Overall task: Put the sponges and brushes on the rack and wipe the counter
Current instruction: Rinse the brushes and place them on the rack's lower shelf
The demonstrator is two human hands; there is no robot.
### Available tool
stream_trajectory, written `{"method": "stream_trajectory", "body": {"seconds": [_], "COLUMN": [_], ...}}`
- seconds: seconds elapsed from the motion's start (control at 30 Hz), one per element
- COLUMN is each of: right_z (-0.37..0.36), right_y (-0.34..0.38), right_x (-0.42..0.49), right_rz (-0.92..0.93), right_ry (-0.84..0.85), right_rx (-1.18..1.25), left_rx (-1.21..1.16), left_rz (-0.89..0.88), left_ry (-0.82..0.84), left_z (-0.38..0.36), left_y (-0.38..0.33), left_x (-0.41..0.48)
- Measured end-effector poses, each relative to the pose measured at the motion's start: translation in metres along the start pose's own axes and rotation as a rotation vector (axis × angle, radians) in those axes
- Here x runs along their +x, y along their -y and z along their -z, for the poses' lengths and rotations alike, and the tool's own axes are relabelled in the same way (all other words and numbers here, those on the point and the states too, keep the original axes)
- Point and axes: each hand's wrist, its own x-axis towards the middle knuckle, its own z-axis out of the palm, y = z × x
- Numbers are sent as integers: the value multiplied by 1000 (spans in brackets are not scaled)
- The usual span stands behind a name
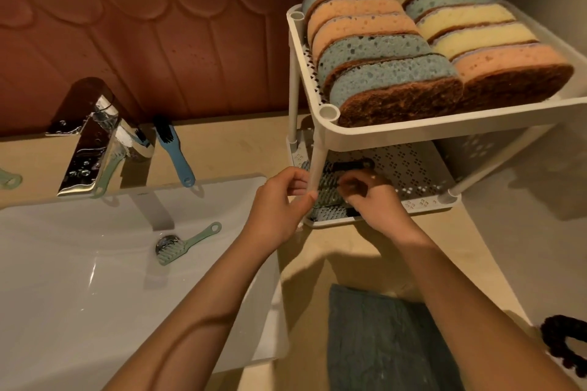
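A white two-tier rack (444,127) stands on the counter at right. Its top tier holds several blue, orange and yellow sponges (394,73) on edge. On the lower tier lie brushes (330,190), one with a black handle. My left hand (279,203) grips the rack's front leg. My right hand (371,197) reaches into the lower tier, its fingers closed on a brush there. A green brush (187,243) lies in the sink by the drain. A blue brush (174,152) lies on the counter behind the tap. Another green brush (109,168) sits behind the spout.
A chrome tap (92,143) overhangs the white sink (95,295). A folded grey-blue cloth (381,343) lies on the beige counter (333,257) near me. A dark scrunchie-like thing (565,343) sits at far right. A green handle (9,179) shows at the left edge.
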Motion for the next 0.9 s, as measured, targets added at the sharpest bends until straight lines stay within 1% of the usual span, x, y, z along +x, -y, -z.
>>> {"method": "stream_trajectory", "body": {"seconds": [0.07,0.13,0.23,0.33,0.37,0.43,0.5,0.57,0.67,0.77,0.9], "right_z": [1,-2,-19,-44,-55,-78,-107,-142,-185,-227,-273], "right_y": [5,11,23,36,43,52,57,62,64,66,65], "right_x": [-20,-37,-56,-66,-69,-74,-73,-67,-57,-44,-25], "right_rz": [-36,-36,-29,-123,-103,12,110,133,126,89,98], "right_ry": [84,128,193,282,312,321,342,411,453,476,530], "right_rx": [23,78,110,193,170,88,-1,-75,-205,-320,-443], "left_rx": [-48,2,-13,-16,-8,-1,-35,-114,-268,-459,-590], "left_rz": [86,142,241,327,346,385,459,577,733,813,922], "left_ry": [97,158,223,260,259,260,254,220,128,15,-164], "left_z": [10,22,45,67,76,90,105,122,139,159,182], "left_y": [6,20,46,73,84,105,126,145,166,189,217], "left_x": [-4,-9,-21,-37,-43,-54,-65,-78,-93,-106,-120]}}
